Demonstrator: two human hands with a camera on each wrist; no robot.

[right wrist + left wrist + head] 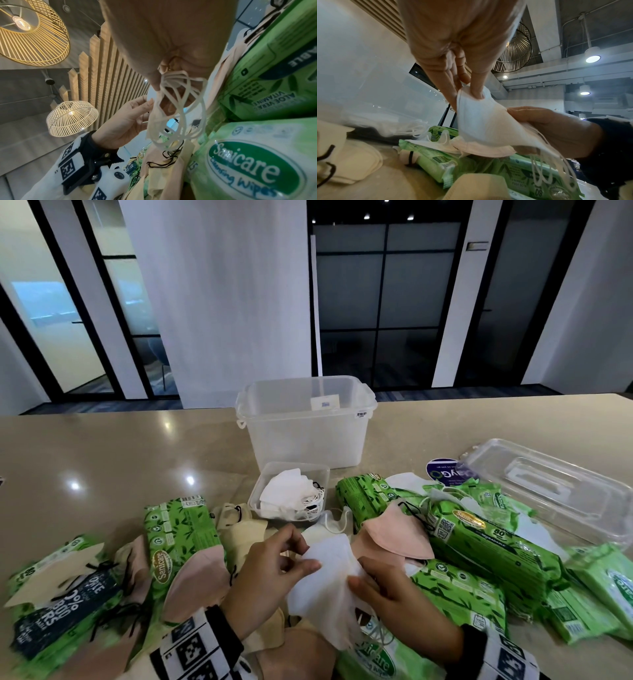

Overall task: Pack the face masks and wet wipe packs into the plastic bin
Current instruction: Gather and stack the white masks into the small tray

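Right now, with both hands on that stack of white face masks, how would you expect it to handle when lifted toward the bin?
Probably floppy: the white masks sag between the left hand and right hand. Likely light, since fingertip pinches hold them. The ear loops dangle loose and could snag on the wet wipe packs below.

Low in the centre of the head view, the left hand (270, 568) pinches a folded white fabric face mask (329, 583) between thumb and fingers. The right hand (394, 601), just right of it, grips the mask's other side.

Beige counter (120, 446); clear lid (555, 491) at right; round blue sticker (442, 470) beside it; two wicker lamps (72, 119) overhead.
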